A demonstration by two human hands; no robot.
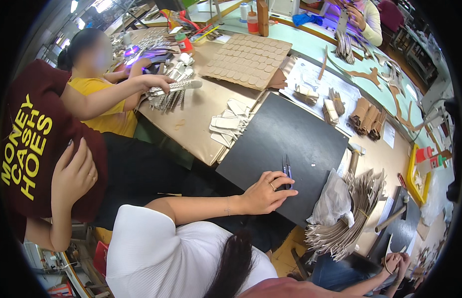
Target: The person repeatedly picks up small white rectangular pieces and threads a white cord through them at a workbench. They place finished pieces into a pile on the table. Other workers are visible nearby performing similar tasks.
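My left hand (pixel 269 193), with rings and a thin bracelet, reaches over the near edge of a black mat (pixel 290 134). Its bent fingers close around the handle end of small purple thread snips (pixel 287 168), whose blades point away from me. My white sleeve and a dark lock of hair fill the lower middle. My right hand is out of the picture. Just right of the mat's near corner lie a crumpled clear plastic bag (pixel 333 201) and a tied bundle of long grey-beige strips (pixel 347 221). White cut pieces (pixel 231 120) rest along the mat's left edge.
A co-worker in dark red (pixel 57 129) stands close on my left, one hand on a stack of strips (pixel 176 87). Another in yellow (pixel 104 102) sits beyond. A sheet of round pieces (pixel 248 60) lies ahead. Brown bundles (pixel 367 118) and a yellow tray (pixel 415 176) are right.
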